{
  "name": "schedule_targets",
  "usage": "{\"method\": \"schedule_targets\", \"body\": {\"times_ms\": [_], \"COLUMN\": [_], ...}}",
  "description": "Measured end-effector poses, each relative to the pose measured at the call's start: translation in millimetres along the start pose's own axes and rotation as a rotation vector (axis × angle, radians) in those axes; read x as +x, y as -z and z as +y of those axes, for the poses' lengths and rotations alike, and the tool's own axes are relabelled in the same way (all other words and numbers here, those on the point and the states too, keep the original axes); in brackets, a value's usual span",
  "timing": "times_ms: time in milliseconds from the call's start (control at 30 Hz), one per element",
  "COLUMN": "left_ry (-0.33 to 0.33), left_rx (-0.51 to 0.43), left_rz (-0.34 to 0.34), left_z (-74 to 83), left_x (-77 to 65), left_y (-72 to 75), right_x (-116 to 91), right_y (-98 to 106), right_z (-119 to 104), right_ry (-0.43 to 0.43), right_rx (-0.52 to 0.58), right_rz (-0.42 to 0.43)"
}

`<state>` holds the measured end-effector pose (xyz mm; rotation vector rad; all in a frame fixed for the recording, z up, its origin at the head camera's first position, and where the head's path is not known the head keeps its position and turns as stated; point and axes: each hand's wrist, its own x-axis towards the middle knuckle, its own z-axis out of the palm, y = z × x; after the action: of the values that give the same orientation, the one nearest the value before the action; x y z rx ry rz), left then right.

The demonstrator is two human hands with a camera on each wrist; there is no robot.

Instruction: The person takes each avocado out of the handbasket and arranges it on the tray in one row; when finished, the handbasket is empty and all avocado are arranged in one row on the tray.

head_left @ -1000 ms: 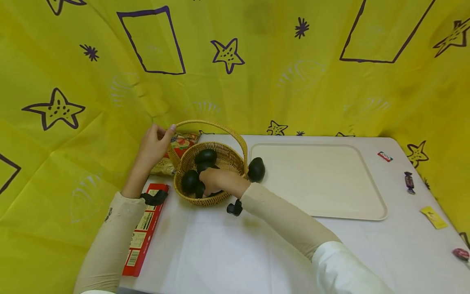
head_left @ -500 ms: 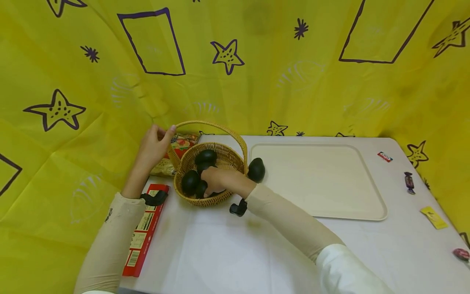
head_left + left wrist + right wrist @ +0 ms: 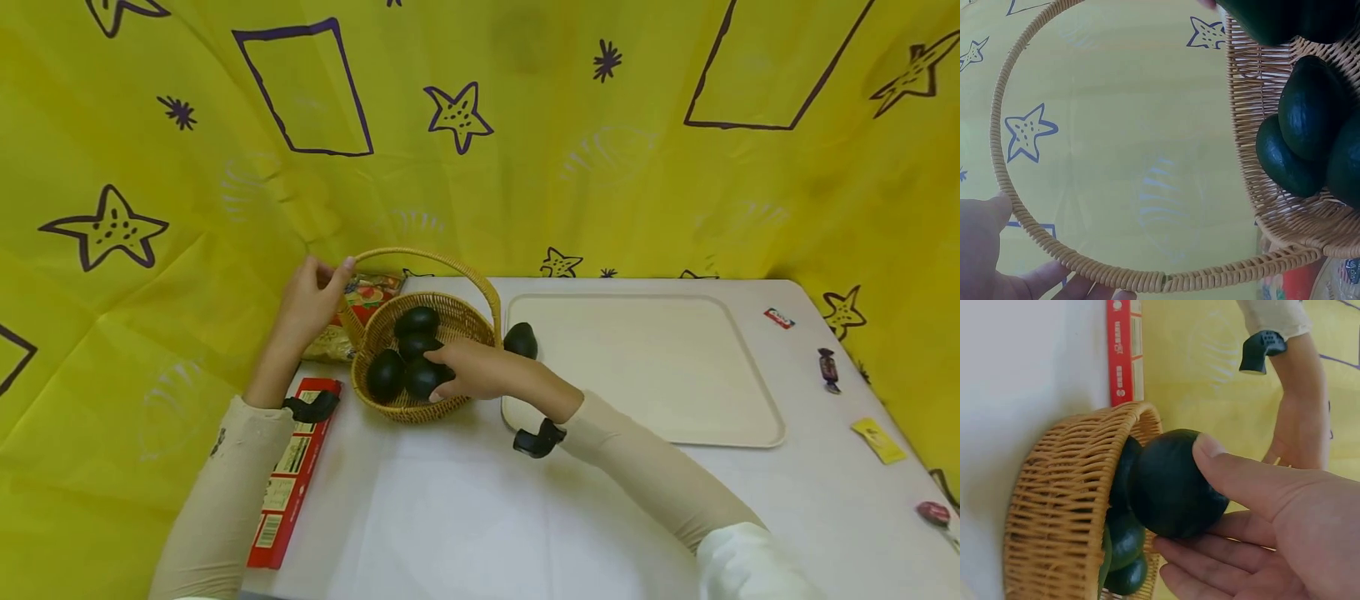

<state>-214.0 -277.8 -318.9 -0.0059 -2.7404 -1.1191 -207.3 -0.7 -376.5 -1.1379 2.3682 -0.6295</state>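
My left hand (image 3: 313, 304) grips the arched handle (image 3: 1029, 231) of a wicker basket (image 3: 412, 414) at its left side, thumb on one side and fingers on the other. Several dark green avocados (image 3: 385, 375) lie in the basket. My right hand (image 3: 480, 368) holds one avocado (image 3: 1175, 484) between thumb and fingers at the basket's right front, above or against the others. Its far side is hidden in the right wrist view. Another avocado (image 3: 521, 340) sits outside the basket, at the left edge of a cream tray (image 3: 637, 367).
A long red box (image 3: 296, 475) lies left of the basket, and shiny food packets (image 3: 371, 292) are behind it. Small wrapped candies (image 3: 828, 371) are scattered along the table's right edge. A yellow patterned curtain (image 3: 525, 192) rises behind the white table (image 3: 465, 517).
My right hand has drawn back and to the right from deep in the basket, uncovering more of the avocados. The left hand keeps its place on the handle.
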Motion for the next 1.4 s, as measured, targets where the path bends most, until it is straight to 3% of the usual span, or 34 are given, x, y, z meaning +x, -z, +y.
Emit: {"method": "schedule_targets", "body": {"times_ms": [267, 433, 567, 800, 1067, 1400], "left_ry": [-0.002, -0.002, -0.002, -0.003, -0.003, 0.002], "left_rx": [0.004, 0.004, -0.001, 0.005, 0.006, 0.006], "left_rz": [0.006, 0.013, 0.015, 0.016, 0.012, 0.01], "left_z": [-1.4, -3.1, -2.9, -3.1, -2.8, -1.8], "left_x": [-0.9, -1.4, -1.6, -1.4, 0.1, -0.2], "left_y": [1.8, 4.0, 5.0, 3.9, 1.2, -1.0], "right_x": [-49, -74, -94, -121, -130, -121], "right_y": [4, 9, 14, 20, 10, -4], "right_z": [10, 18, 26, 53, 103, 147], "right_ry": [0.098, 0.113, 0.097, -0.018, -0.124, -0.23], "right_rx": [0.06, 0.056, 0.085, 0.091, 0.123, 0.111], "right_rz": [0.142, 0.189, 0.224, 0.293, 0.372, 0.437]}}
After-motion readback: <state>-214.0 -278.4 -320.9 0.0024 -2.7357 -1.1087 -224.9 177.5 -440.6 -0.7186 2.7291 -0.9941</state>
